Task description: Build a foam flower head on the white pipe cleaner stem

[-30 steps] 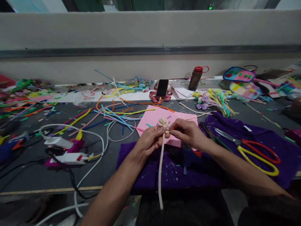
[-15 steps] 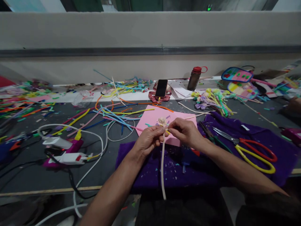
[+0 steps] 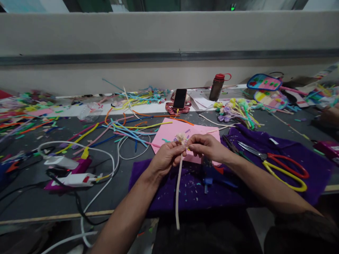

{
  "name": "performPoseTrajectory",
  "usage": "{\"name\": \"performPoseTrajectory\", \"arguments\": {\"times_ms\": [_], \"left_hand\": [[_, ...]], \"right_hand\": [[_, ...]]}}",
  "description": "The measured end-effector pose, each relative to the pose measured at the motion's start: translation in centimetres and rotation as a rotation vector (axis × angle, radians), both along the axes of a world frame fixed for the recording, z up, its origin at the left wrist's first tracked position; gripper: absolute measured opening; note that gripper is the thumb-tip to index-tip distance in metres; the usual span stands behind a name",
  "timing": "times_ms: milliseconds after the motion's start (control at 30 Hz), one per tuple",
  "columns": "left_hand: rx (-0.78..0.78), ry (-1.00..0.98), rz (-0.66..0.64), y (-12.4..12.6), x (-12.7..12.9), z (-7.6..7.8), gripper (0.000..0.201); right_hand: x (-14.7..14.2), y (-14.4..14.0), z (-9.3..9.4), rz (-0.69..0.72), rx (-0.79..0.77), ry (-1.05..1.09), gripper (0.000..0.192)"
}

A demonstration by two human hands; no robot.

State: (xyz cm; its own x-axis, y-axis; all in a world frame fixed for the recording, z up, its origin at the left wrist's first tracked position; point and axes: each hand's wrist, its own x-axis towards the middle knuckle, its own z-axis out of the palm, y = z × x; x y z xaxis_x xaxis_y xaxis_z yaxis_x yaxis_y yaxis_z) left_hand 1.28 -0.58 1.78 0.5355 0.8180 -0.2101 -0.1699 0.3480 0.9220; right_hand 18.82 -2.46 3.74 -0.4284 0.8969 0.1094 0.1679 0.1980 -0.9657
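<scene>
Both hands meet just in front of the pink foam sheet (image 3: 180, 131), working on a small cream foam flower (image 3: 181, 138) at the top of a long cream strip (image 3: 178, 190). The left hand (image 3: 166, 159) is closed in a pinch on the strip right under the flower head, seemingly to keep the stem steady, while the rest of the strip hangs loose toward the person, past the near edge of the purple cloth (image 3: 190, 192). The right hand (image 3: 208, 147) is also closed, its fingertips pressed to the flower's base from the other side, as if shaping or tightening it. Right of the pink sheet, red-and-yellow-handled scissors (image 3: 280, 165) lie within easy reach on the cloth. Left of the sheet sit loose coloured foam strips (image 3: 127, 129) and, nearer, a glue gun (image 3: 71, 179) with its cord. A phone (image 3: 179, 98) and a red-capped bottle (image 3: 216, 87) stand behind the sheet.
</scene>
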Motion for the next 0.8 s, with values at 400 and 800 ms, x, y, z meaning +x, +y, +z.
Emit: {"name": "performPoseTrajectory", "arguments": {"times_ms": [400,800], "left_hand": [[-0.031,-0.026,-0.031,-0.12,-0.04,0.08,0.024],[-0.081,-0.054,-0.031,0.52,-0.48,-0.54,0.023]], "right_hand": [[0.52,0.55,-0.16,0.078,-0.266,0.205,0.015],[0.12,0.11,-0.81,-0.096,0.393,-0.088,0.009]]}}
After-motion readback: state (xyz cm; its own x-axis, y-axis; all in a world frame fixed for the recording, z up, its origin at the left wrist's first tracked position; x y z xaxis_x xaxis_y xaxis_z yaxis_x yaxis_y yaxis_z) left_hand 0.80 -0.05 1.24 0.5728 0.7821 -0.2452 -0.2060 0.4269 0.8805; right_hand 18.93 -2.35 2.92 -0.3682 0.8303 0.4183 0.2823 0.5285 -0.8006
